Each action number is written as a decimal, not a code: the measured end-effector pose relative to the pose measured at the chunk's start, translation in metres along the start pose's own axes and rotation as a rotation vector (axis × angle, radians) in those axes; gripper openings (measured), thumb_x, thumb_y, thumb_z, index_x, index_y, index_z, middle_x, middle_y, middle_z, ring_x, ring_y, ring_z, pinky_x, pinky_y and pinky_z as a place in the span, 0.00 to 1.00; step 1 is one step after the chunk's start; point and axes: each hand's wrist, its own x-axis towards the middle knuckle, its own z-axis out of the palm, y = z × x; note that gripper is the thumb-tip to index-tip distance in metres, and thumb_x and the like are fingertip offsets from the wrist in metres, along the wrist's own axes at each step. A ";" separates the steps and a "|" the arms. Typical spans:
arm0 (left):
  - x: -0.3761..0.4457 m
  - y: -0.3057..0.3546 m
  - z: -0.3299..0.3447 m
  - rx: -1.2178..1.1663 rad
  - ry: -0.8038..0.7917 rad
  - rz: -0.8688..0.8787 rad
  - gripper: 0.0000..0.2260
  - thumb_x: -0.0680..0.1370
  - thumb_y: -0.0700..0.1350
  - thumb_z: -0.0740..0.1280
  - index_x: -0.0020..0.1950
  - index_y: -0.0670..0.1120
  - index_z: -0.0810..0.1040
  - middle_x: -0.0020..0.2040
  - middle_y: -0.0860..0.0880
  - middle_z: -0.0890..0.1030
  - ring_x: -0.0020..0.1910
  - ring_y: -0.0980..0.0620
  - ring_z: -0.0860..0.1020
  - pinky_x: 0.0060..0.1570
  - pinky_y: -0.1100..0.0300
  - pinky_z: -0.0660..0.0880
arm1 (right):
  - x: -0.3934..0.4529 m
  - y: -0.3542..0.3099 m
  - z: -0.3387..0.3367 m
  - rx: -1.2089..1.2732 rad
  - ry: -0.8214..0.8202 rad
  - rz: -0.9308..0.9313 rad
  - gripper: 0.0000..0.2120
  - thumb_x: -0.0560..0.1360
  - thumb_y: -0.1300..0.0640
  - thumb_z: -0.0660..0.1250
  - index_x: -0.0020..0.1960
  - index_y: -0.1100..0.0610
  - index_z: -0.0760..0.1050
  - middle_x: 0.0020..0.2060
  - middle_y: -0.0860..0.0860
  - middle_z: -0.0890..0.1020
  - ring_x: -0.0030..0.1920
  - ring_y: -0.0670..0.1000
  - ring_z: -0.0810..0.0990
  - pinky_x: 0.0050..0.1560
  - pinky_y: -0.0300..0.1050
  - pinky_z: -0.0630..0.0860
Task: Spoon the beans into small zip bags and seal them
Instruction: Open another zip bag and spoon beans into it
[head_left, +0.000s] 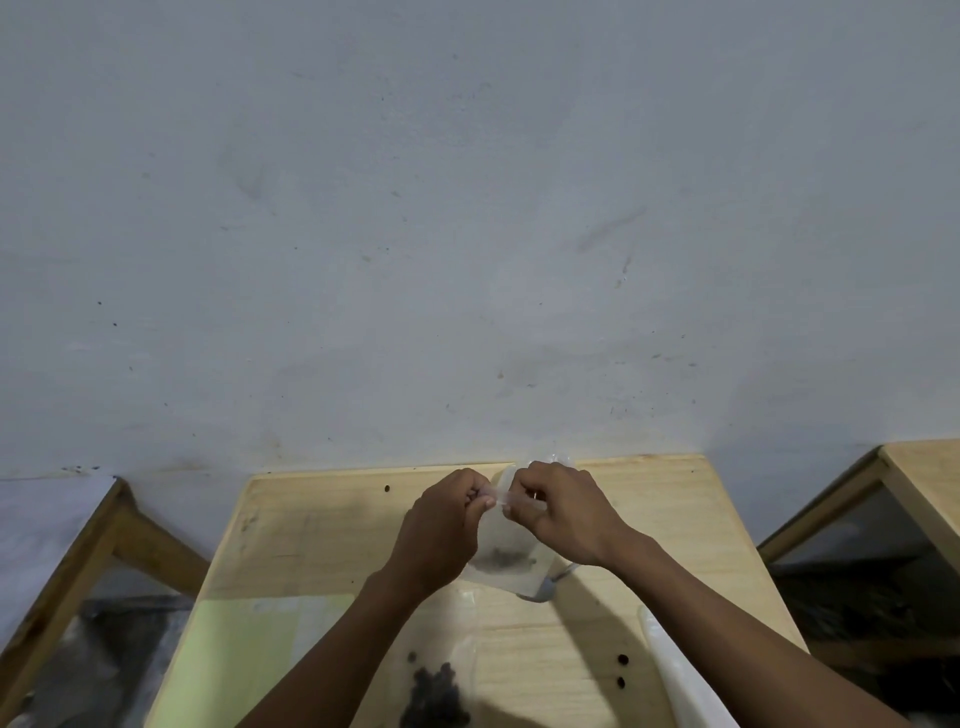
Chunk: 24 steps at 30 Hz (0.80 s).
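left hand (451, 512): up over the far half of the tabletop (322, 551), fingers curled, grip clamped on the top edge of the zip bag (506, 558) between thumb and fingertips

right hand (558, 512): just beside the left one, same deal — grip pinched tight on the bag's top edge, knuckles nearly touching the other hand

zip bag: clear and small, hanging down between the two hands above the tabletop, with a little dark clump of beans (503, 556) sitting near its bottom. Can't tell whether the strip is actually pressed closed yet

spoon (545, 587): metal, lying on the tabletop right under the bag's lower right corner, partly hidden by the bag and the right wrist

bean pile (435, 699): dark heap near the bottom edge of the view between the forearms, looks like it's on or in clear plastic — too blurry to say which. A couple of strays (621, 670) lie off to the right of it

green sheet (244, 644): pale green, flat on the near left part of the tabletop

white thing (675, 675): long, pale, under the right forearm, can't make out what it is

wall (467, 208): scuffed grey, fills most of the view
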 end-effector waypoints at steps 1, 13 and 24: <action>0.000 -0.001 0.000 -0.010 0.004 0.012 0.04 0.77 0.46 0.62 0.43 0.53 0.72 0.36 0.58 0.75 0.37 0.55 0.74 0.38 0.55 0.72 | -0.001 0.001 0.000 -0.002 -0.012 -0.004 0.12 0.76 0.52 0.66 0.35 0.44 0.68 0.32 0.39 0.72 0.37 0.39 0.70 0.44 0.42 0.62; 0.002 -0.002 -0.003 -0.038 0.061 0.010 0.08 0.78 0.39 0.64 0.42 0.51 0.71 0.35 0.57 0.74 0.36 0.56 0.73 0.35 0.63 0.69 | -0.005 0.002 0.005 0.002 0.092 0.064 0.12 0.77 0.48 0.68 0.38 0.51 0.70 0.36 0.44 0.78 0.40 0.47 0.75 0.43 0.44 0.67; -0.010 -0.013 -0.028 -0.147 0.111 -0.122 0.10 0.79 0.39 0.64 0.40 0.52 0.74 0.32 0.55 0.75 0.36 0.48 0.78 0.40 0.44 0.78 | -0.010 -0.007 0.008 0.174 0.032 0.020 0.08 0.79 0.58 0.65 0.41 0.55 0.72 0.39 0.45 0.75 0.40 0.42 0.71 0.43 0.30 0.66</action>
